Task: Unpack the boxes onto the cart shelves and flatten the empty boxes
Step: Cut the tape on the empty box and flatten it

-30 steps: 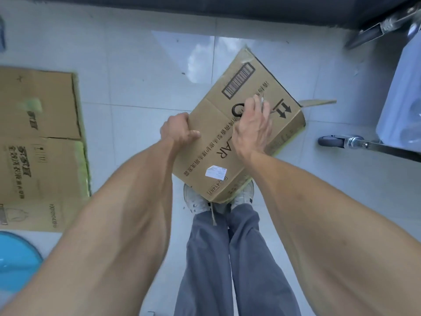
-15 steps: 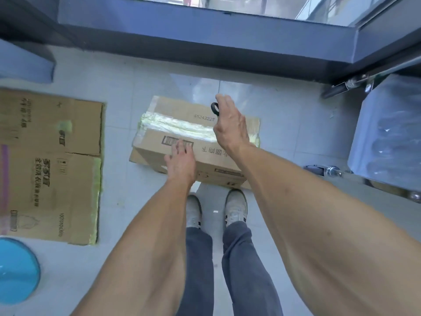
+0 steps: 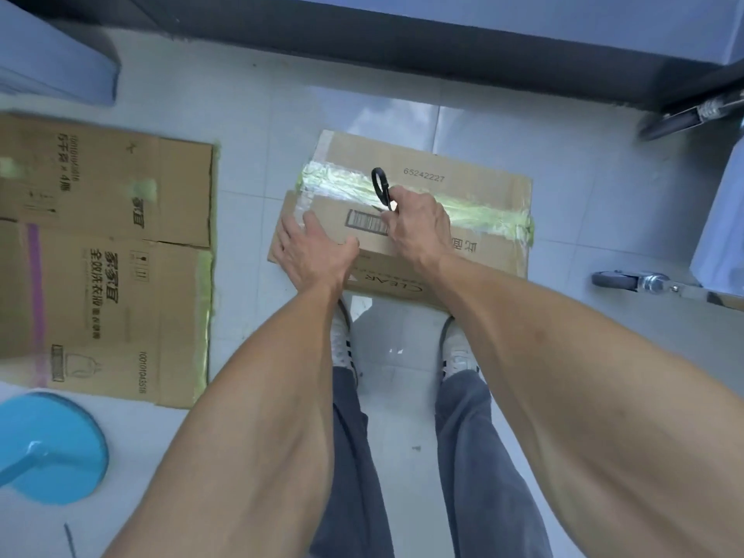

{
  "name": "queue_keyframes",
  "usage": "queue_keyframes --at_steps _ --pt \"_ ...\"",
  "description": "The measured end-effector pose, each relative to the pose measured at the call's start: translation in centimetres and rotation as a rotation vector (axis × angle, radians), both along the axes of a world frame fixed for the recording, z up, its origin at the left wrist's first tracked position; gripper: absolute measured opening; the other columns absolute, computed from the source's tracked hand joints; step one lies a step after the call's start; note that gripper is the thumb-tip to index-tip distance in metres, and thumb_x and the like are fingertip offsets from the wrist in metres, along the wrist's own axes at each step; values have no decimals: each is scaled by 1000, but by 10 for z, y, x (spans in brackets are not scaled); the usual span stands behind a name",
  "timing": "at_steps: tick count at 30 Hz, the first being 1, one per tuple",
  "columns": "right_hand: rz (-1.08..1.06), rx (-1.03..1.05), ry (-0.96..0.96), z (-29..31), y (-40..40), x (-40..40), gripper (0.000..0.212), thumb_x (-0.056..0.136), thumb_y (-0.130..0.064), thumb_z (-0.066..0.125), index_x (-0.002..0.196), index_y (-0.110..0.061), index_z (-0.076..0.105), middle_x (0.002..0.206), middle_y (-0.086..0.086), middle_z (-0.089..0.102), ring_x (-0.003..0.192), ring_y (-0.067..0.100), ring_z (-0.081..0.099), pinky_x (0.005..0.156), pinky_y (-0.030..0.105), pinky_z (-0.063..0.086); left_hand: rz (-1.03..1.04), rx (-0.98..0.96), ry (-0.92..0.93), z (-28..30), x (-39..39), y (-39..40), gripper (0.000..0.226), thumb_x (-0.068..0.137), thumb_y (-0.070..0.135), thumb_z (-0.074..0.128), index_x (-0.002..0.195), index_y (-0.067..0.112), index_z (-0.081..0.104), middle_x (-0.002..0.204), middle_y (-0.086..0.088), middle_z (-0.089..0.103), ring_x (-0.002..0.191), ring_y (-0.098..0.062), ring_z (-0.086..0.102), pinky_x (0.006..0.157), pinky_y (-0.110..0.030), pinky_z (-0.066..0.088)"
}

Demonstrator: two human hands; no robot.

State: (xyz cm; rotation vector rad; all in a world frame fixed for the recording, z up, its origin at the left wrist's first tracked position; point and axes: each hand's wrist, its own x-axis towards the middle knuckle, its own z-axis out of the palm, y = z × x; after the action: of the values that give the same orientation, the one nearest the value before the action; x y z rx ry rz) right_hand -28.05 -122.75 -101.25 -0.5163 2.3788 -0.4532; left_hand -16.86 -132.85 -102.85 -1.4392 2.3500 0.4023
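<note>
Cool, even daylight — glare on floor tiles point(image 3: 354, 110), soft wide-angle edges.

The box point(image 3: 422, 251) under my hands is matt brown cardboard, sealed with shiny, wrinkled yellowish tape point(image 3: 475, 207). My scissors point(image 3: 381, 188) have black plastic handles. The floor point(image 3: 583, 203) is glossy pale tile.

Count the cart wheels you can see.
1: a grey caster wheel on the floor at the right edge, beside the taped box. The cart's other wheels are out of frame.
</note>
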Motion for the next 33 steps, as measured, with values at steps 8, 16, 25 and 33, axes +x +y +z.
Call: queue_keyframes --at_steps 8,16,25,33 --pt "301 60 71 -13 -96 -3 13 94 -9 52 96 -8 65 95 14 63 83 36 57 67 34 34 302 150 94 -11 -25 -30 55 92 39 53 140 15 38 131 -11 56 122 -31 51 95 -39 39" --pt "338 171 240 -28 -137 -3 23 93 0 45 110 -5 59 109 14 59 95 34 60 70 39 33 445 271 53 -27 -25 -51 30 97 37 44 118 16 44 106 -15 66 97 -34 62 77 -39 43" --pt "589 142 233 -43 -133 -4 23 96 -15 50 114 -7 58 113 12 57 100 32 59 69 37 29 374 231 1 -45 -22 -57 35 104 43 31 115 18 53 106 -11 67 100 -33 62 72 -36 33" --pt "668 151 243 -33 -126 7 22 95 -18 48 111 -12 63 110 7 58 97 26 62 65 32 33 333 186 -35 -39 -22 -43 25 101 35 32 105 18 50 91 -13 67 85 -34 63 72 -39 47"
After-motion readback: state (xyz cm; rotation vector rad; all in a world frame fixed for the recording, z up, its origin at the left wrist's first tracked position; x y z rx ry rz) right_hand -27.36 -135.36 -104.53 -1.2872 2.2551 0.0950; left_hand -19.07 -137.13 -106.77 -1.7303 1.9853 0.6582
